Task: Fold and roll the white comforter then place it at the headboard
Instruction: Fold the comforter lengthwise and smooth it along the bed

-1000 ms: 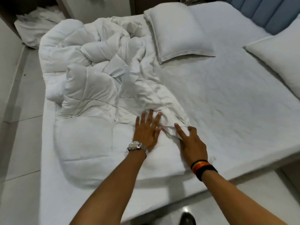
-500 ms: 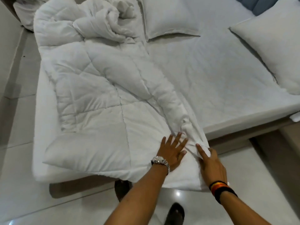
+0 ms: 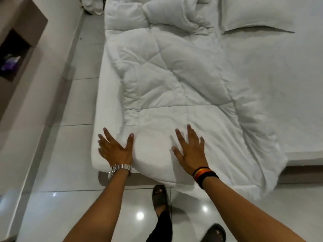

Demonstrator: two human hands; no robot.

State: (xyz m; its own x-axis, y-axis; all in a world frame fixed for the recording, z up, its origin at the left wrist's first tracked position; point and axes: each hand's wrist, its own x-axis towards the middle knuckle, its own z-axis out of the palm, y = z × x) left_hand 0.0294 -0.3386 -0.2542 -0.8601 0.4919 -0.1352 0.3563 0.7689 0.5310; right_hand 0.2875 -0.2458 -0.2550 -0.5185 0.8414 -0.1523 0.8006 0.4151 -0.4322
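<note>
A: Where does the white comforter (image 3: 174, 81) lie?
B: It lies on the bed (image 3: 272, 88), spread flat at the foot end and bunched further up, beside the pillow (image 3: 253, 13). One corner hangs over the bed's edge.
A: And the hands?
B: Both are open and flat, gripping nothing. The left hand (image 3: 115, 149) rests at the bed's corner, the thumb touching the comforter; the right hand (image 3: 190, 151) presses on the comforter.

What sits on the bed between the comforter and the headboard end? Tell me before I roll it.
The headboard itself is out of view. The comforter lies flat under the right hand, its far end still bunched. One pillow lies on the mattress beside that bunched end; it could get in the way.
</note>
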